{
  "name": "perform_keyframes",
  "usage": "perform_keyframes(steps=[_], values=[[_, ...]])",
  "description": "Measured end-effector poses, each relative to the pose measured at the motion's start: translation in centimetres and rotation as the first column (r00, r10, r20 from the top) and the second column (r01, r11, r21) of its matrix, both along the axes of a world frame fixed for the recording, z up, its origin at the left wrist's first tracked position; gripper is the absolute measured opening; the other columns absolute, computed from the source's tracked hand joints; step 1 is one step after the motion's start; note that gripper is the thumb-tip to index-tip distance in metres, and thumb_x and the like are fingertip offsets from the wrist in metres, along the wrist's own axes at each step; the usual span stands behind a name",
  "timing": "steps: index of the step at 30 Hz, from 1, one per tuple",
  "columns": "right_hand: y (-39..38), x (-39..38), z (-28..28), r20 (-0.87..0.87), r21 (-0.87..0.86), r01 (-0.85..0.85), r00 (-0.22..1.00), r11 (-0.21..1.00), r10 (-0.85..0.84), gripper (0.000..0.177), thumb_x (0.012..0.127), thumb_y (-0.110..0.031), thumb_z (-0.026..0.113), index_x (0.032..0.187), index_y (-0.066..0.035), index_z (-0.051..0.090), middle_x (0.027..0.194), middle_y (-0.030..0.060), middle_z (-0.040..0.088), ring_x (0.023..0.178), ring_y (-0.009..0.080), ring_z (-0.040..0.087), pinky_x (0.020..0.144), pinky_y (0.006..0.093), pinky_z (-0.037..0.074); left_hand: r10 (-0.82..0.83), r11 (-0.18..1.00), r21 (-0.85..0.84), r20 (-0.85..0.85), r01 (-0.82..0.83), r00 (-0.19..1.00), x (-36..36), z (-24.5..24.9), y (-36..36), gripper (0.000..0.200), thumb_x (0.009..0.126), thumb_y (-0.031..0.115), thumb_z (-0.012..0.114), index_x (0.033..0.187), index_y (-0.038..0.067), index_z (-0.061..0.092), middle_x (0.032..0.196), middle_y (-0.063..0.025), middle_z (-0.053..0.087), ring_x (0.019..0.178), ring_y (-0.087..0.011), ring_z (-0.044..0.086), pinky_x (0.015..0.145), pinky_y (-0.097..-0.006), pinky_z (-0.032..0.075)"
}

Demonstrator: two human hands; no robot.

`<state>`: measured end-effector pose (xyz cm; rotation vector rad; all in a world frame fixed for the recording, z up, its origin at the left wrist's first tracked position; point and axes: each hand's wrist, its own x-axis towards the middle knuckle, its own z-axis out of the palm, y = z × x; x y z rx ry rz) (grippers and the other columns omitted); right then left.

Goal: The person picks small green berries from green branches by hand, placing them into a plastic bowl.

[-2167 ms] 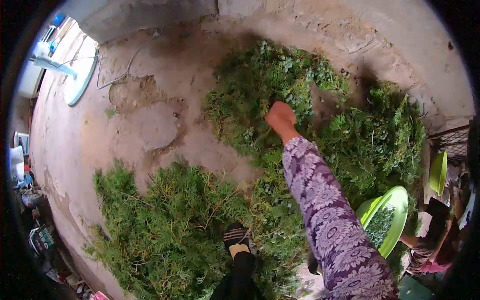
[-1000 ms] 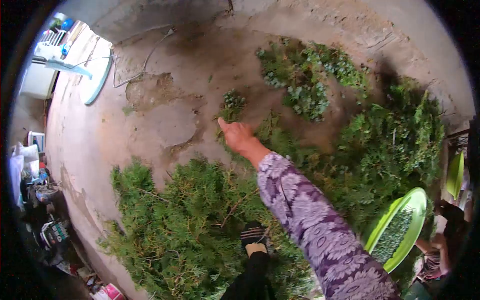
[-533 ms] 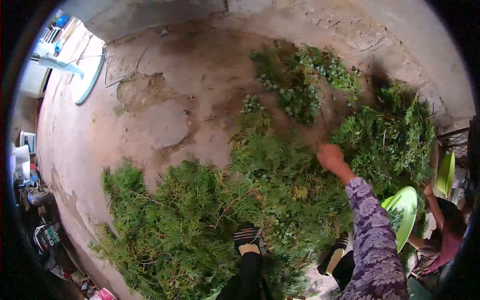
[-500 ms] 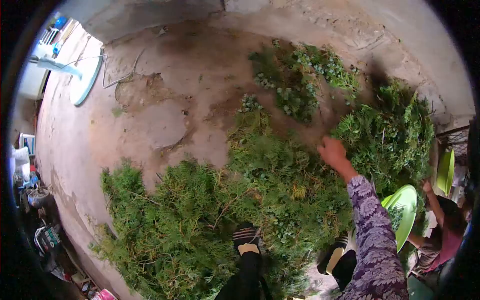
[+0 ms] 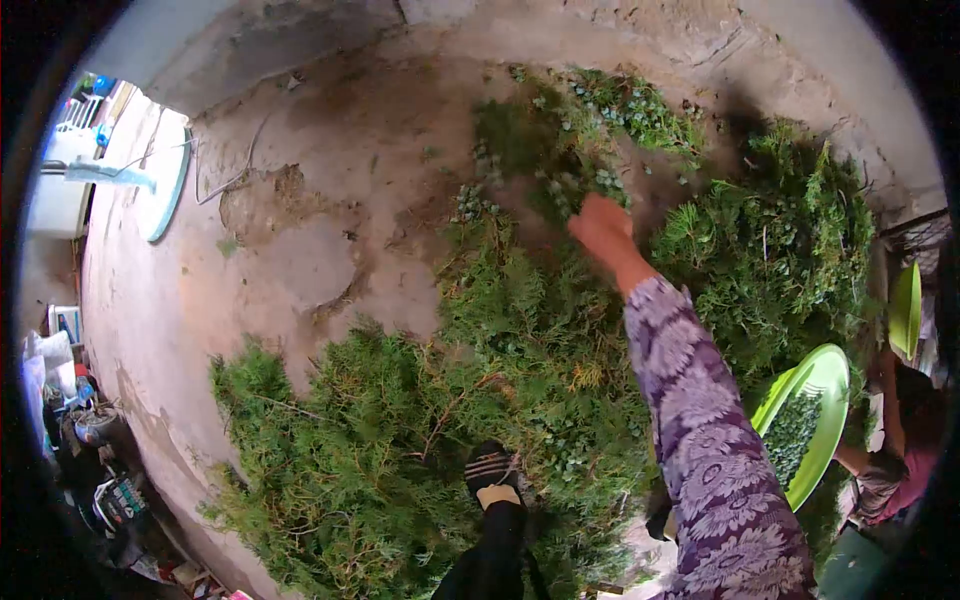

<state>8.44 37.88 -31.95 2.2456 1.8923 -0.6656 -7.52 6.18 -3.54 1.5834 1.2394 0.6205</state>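
My right hand [image 5: 604, 228], in a purple flowered sleeve [image 5: 715, 440], reaches over the ground at the upper middle. Its fingers are bent and blurred, at a dark green cluster of sprigs [image 5: 530, 140]; whether they grip a sprig I cannot make out. Below and left of it spreads a big layer of cut green branches [image 5: 370, 430]. A green bowl [image 5: 838, 430] holding small pale green cones [image 5: 792, 435] stands tilted right of my sleeve. My left hand does not show.
Another branch pile [image 5: 775, 240] lies by the wall on the right. A person [image 5: 900, 450] is at the right edge, near a second green bowl [image 5: 905, 312]. A round stand base [image 5: 168, 190] is at the upper left. My shoe [image 5: 492, 470] rests among the branches.
My right hand has moved up and to the left, from beside the right pile to the dark green sprigs. The view has shifted slightly, and more of the bowl's contents shows.
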Motion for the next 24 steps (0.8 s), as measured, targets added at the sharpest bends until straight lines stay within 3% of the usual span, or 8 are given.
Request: perform_keyframes(steps=[4, 7, 10, 12, 14, 18, 20, 24], values=[[-7.6, 7.2, 2.3, 0.120, 0.015, -0.308, 0.945, 0.951, 0.304, 0.031, 0.070, -0.032, 0.057, 0.077, -0.001, 0.060, 0.078, 0.0163, 0.059, 0.075, 0.0343, 0.057, 0.066, 0.0444, 0.047, 0.013, 1.000, 0.016, 0.018, -0.013, 1.000, -0.6, 0.0, -0.5, 0.023, 0.079, 0.012, 0.057, 0.098, -0.001, 0.056, 0.088, -0.0166, 0.057, 0.069, -0.0268, 0.054, 0.057, -0.0364, 0.042], [-13.1, 12.8, 5.6, 0.134, -0.278, -0.257, 0.944, 0.925, 0.302, 0.029, 0.063, -0.027, 0.066, 0.070, 0.000, 0.058, 0.074, 0.0201, 0.056, 0.070, 0.0341, 0.057, 0.061, 0.0439, 0.046, 0.042, 0.999, 0.012, 0.029, -0.043, 0.999, -1.2, -0.1, -0.2, 0.023, 0.079, 0.012, 0.057, 0.097, -0.001, 0.056, 0.088, -0.0166, 0.057, 0.069, -0.0267, 0.054, 0.057, -0.0364, 0.042], [-16.8, 15.3, 9.2, 0.173, -0.267, -0.380, 0.885, 0.886, 0.432, 0.029, 0.060, -0.027, 0.069, 0.067, -0.001, 0.058, 0.072, 0.0183, 0.057, 0.071, 0.0340, 0.056, 0.060, 0.0437, 0.046, 0.051, 0.999, 0.010, 0.040, -0.052, 0.998, -1.6, 0.0, 0.2, 0.023, 0.079, 0.012, 0.057, 0.097, -0.001, 0.056, 0.088, -0.0166, 0.057, 0.069, -0.0267, 0.054, 0.057, -0.0365, 0.042], [-16.9, 14.6, 11.3, 0.248, -0.457, -0.328, 0.846, 0.827, 0.472, 0.032, 0.058, -0.029, 0.071, 0.070, -0.001, 0.058, 0.074, 0.0161, 0.056, 0.074, 0.0338, 0.056, 0.062, 0.0435, 0.045, 0.052, 0.998, 0.016, 0.045, -0.052, 0.998, -1.7, 0.2, 0.3, 0.022, 0.079, 0.013, 0.057, 0.097, -0.001, 0.056, 0.088, -0.0166, 0.057, 0.069, -0.0267, 0.054, 0.057, -0.0365, 0.042], [-15.7, 12.1, 12.3, 0.162, -0.218, -0.399, 0.885, 0.891, 0.436, 0.037, 0.059, -0.030, 0.070, 0.078, -0.002, 0.056, 0.074, 0.0145, 0.056, 0.075, 0.0336, 0.055, 0.064, 0.0440, 0.044, 0.052, 0.998, 0.020, 0.047, -0.053, 0.998, -1.8, 0.3, -0.1, 0.022, 0.079, 0.013, 0.057, 0.097, -0.001, 0.056, 0.088, -0.0165, 0.057, 0.069, -0.0267, 0.054, 0.057, -0.0365, 0.042], [-10.6, 2.0, 7.9, -0.147, 0.190, -0.510, 0.830, 0.839, 0.538, 0.045, 0.067, -0.030, 0.063, 0.102, -0.004, 0.053, 0.071, 0.0169, 0.057, 0.067, 0.0342, 0.056, 0.062, 0.0436, 0.043, 0.053, 0.998, 0.024, 0.037, -0.054, 0.998, -1.5, 0.0, -0.5, 0.022, 0.079, 0.013, 0.057, 0.097, -0.001, 0.056, 0.087, -0.0165, 0.058, 0.069, -0.0266, 0.054, 0.057, -0.0365, 0.042], [-9.0, -4.9, 4.7, -0.262, 0.243, -0.532, 0.769, 0.811, 0.583, 0.053, 0.069, -0.027, 0.060, 0.114, -0.006, 0.044, 0.076, 0.0179, 0.058, 0.072, 0.0347, 0.056, 0.062, 0.0444, 0.043, 0.046, 0.999, 0.019, 0.017, -0.047, 0.999, -1.2, -0.4, 0.1, 0.022, 0.079, 0.013, 0.057, 0.097, -0.001, 0.056, 0.087, -0.0165, 0.058, 0.069, -0.0266, 0.054, 0.057, -0.0366, 0.042], [-7.5, -14.7, -3.5, -0.322, 0.264, -0.458, 0.788, 0.849, 0.525, 0.041, 0.073, -0.019, 0.051, 0.113, -0.008, 0.044, 0.076, 0.0184, 0.058, 0.072, 0.0366, 0.055, 0.061, 0.0464, 0.042, 0.032, 0.999, -0.002, -0.045, -0.033, 0.998, -0.8, -1.2, 0.0, 0.022, 0.079, 0.013, 0.057, 0.097, -0.001, 0.056, 0.087, -0.0164, 0.058, 0.069, -0.0266, 0.054, 0.057, -0.0366, 0.042]])
